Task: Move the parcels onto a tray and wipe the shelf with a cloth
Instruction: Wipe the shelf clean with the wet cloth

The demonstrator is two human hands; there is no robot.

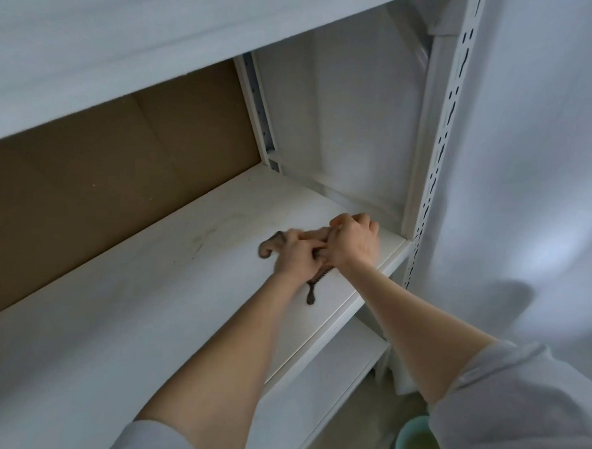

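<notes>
Both my hands are on a white shelf board [154,285] near its right end. A dark grey cloth [270,247] lies bunched under them; one corner curls out to the left and a thin edge [313,288] trails toward the front. My left hand [296,255] presses down on the cloth with its fingers bent over it. My right hand [353,242] grips the cloth's right part with curled fingers. Most of the cloth is hidden under the hands. No parcels or tray are in view.
A brown cardboard sheet [119,167] backs the shelf. A perforated white upright [443,136] stands at the right end, with another shelf board [108,43] above and a lower one [320,380] below. A pale green basin [413,446] sits on the floor at the bottom right.
</notes>
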